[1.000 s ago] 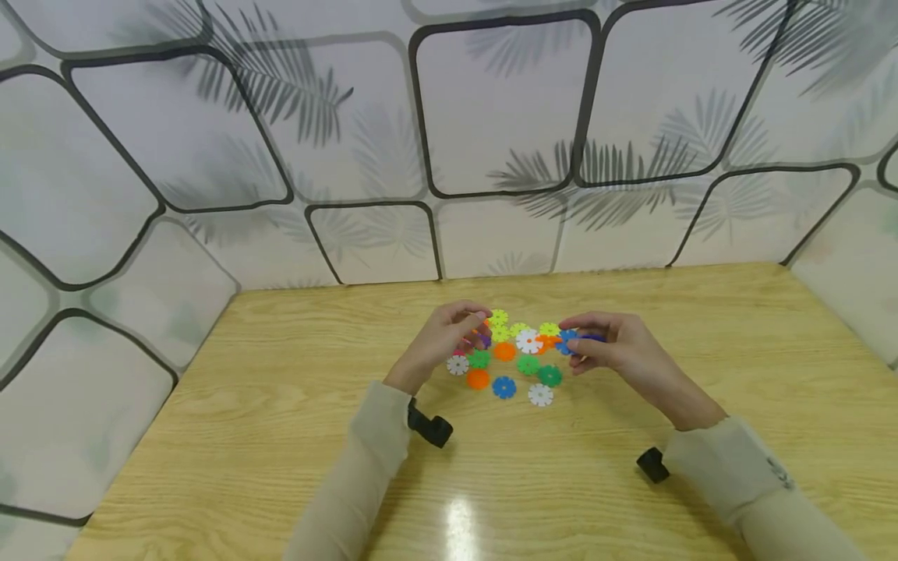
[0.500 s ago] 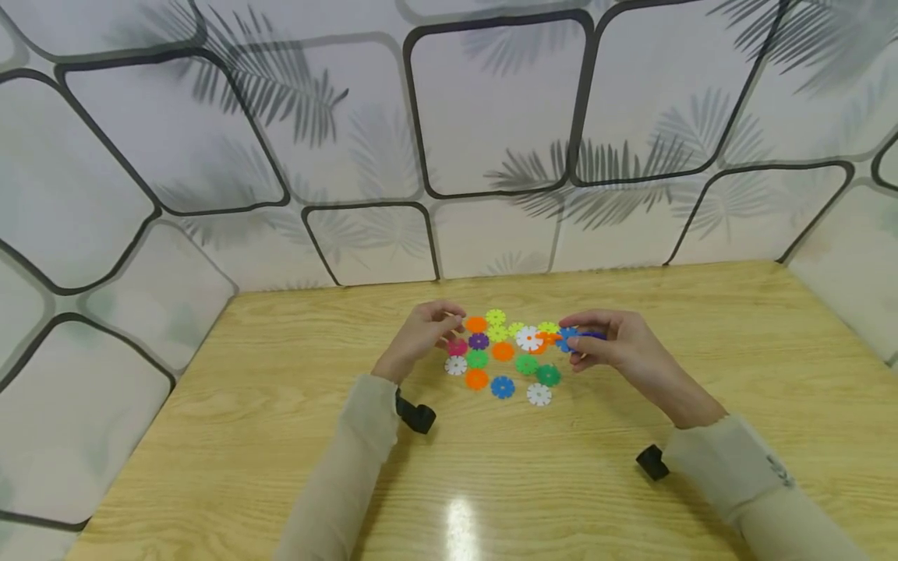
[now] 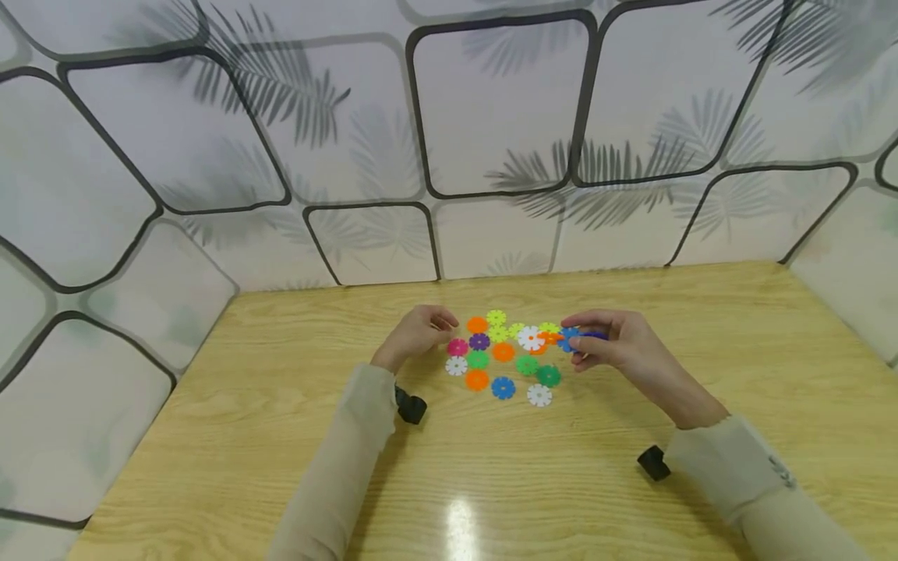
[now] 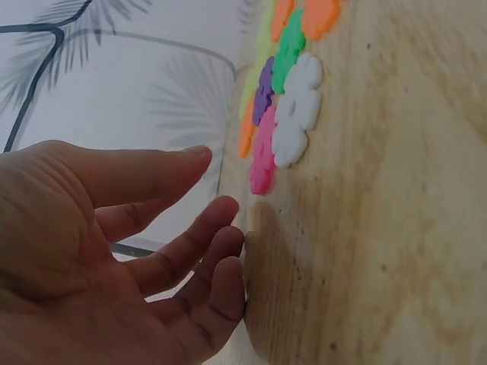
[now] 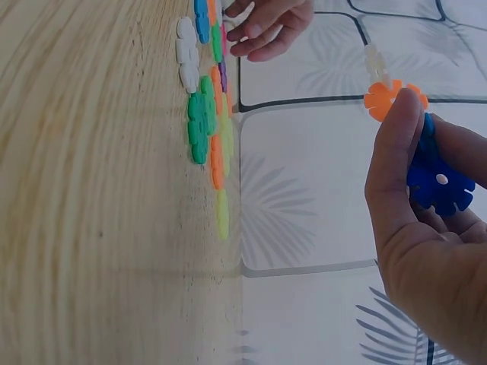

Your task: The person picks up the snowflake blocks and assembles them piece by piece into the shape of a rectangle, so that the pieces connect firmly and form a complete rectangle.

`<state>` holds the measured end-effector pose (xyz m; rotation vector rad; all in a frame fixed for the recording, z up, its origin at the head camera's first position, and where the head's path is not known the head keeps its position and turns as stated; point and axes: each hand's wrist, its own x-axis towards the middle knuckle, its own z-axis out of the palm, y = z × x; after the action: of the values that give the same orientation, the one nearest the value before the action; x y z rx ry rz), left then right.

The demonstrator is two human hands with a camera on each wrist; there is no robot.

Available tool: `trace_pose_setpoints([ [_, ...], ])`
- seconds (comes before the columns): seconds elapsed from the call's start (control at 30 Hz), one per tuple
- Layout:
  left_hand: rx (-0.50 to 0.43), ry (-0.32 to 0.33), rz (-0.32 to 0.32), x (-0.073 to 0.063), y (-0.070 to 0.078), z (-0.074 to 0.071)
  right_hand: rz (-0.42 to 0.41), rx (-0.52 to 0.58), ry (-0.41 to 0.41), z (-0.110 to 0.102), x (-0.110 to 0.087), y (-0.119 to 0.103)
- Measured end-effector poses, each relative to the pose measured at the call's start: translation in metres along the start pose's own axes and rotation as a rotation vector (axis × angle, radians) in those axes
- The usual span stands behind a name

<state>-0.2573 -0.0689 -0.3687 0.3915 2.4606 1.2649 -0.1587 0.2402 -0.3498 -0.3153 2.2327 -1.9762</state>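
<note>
Here, right hand point(image 3: 617, 349) pinching joined discs point(image 5: 430, 163), left hand point(image 3: 415, 333) empty, loosely curled, loose discs point(image 3: 502, 352) between.

Bright, even light from above. White glare patch on the wooden table point(image 3: 459, 526), at its near edge. Soft short shadows under the sleeves. Strong bending of wall lines away from the table, toward the picture edges. Slight blur in both wrist views; left hand point(image 4: 114, 251) close, soft.
</note>
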Motion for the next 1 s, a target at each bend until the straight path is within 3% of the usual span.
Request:
trace_pose_setpoints([
  [0.3, 0.138, -0.081, -0.03, 0.0036, 0.0034, 0.0025, -0.014, 0.005, 0.002, -0.0009, -0.0008, 0.0017],
  [0.6, 0.264, -0.121, 0.045, 0.0041, 0.0047, 0.0046, -0.027, 0.008, -0.002, 0.0017, 0.0007, 0.0011],
  [1.0, 0.267, -0.125, -0.048, 0.0051, 0.0073, 0.0094, -0.014, -0.008, -0.012, 0.0011, -0.0005, 0.0003],
])
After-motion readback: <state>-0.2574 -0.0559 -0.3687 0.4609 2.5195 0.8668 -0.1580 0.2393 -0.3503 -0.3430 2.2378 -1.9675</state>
